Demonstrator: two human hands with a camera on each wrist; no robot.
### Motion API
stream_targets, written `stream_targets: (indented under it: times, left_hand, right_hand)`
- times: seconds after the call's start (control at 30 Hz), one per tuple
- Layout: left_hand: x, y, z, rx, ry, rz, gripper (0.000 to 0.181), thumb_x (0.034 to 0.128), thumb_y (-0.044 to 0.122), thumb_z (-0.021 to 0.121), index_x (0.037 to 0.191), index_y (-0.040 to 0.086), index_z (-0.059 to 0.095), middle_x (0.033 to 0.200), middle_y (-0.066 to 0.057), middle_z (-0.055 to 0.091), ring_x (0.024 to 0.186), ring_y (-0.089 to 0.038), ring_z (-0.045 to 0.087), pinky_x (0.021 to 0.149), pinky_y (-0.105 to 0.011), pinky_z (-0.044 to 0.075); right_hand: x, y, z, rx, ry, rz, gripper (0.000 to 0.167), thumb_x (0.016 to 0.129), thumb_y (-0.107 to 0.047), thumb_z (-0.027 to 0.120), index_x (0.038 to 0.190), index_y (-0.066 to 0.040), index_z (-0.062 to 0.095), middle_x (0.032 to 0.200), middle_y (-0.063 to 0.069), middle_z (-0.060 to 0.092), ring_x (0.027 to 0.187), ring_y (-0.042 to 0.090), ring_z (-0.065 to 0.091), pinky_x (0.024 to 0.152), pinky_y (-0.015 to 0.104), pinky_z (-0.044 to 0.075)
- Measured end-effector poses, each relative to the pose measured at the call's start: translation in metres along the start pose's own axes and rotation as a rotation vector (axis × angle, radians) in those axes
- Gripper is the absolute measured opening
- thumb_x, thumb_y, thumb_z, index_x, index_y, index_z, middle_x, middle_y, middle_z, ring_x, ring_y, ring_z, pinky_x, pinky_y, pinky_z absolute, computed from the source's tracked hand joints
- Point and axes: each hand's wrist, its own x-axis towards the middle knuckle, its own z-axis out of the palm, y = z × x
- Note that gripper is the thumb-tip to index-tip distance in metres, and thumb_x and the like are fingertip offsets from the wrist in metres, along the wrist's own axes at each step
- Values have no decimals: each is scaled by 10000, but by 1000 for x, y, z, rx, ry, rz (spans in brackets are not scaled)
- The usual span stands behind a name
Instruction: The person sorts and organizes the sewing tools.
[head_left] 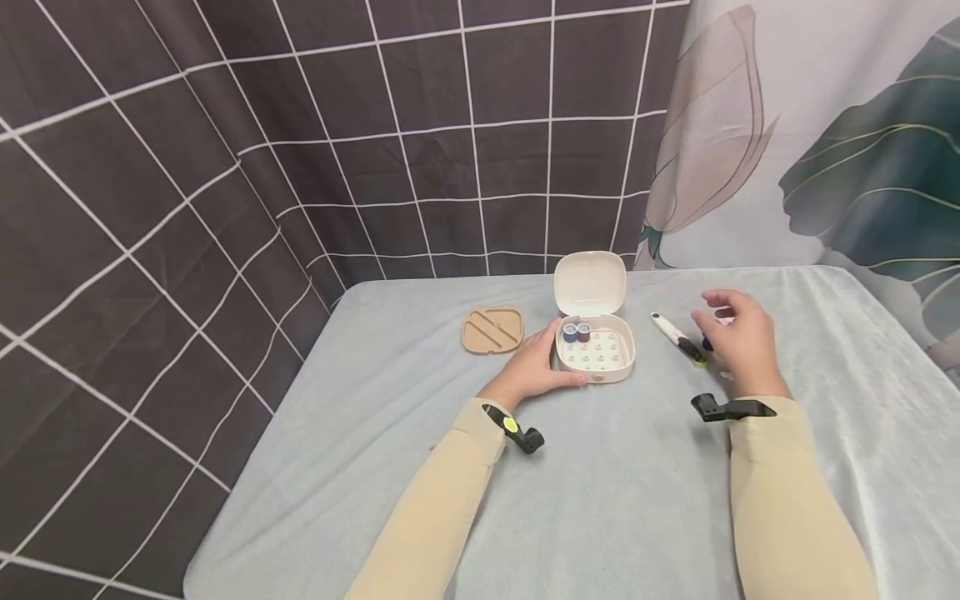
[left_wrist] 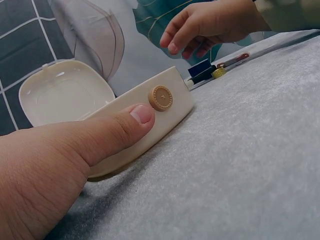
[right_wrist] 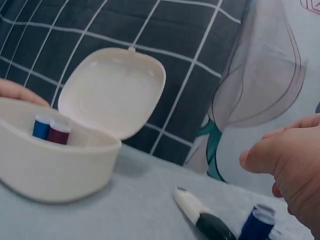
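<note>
A cream sewing box (head_left: 617, 372) stands on the bed-like surface with its lid (head_left: 590, 285) raised at the back. Inside, a blue thread spool (head_left: 570, 333) and a dark red thread spool (head_left: 583, 333) sit on pegs at the back left. My left hand (head_left: 531, 367) grips the box's left side, its thumb along the front near a tan button (left_wrist: 160, 98). To the right, my right hand (head_left: 738, 342) hovers with loosely curled fingers and appears to hold nothing. Below it are another blue spool (right_wrist: 257, 223) and a white-and-dark handled tool (head_left: 678, 337).
A tan tray with slanted slots (head_left: 492, 330) lies left of the box. Light blue cloth (head_left: 600, 483) covers the surface. Behind it hang a dark gridded curtain (head_left: 465, 158) and a pale leaf-patterned one (head_left: 750, 200).
</note>
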Motion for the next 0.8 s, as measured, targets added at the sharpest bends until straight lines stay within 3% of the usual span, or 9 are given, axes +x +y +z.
stream_targets:
  times: [0.1,0.4,0.8]
  left_hand:
    - [1,-2,1,0,4,13,1152,757,622,804,1624,181,187,1622,-54,352,1476,-223,349,1209,-362,283]
    - [2,-6,2,-1,17,36,1137,744,643,805,1614,212,212,1589,-21,405,1450,-190,388,1193,-342,311]
    - [2,-4,2,3,10,22,1158,746,641,803,1621,183,197,1610,-46,375,1467,-216,365,1203,-363,297]
  right_hand:
    - [-3,9,-1,-8,8,-41,438,979,-253,643,1301,40,592,1257,272,584,1136,443,543,883,528,440]
    - [-15,19,-8,-58,-58,-50,487,943,-268,695,1267,66,553,1169,287,604,1102,453,533,903,569,411]
    - [-15,34,-6,-78,-55,1,472,928,-278,717,1198,74,553,1199,300,545,1115,458,490,888,563,394]
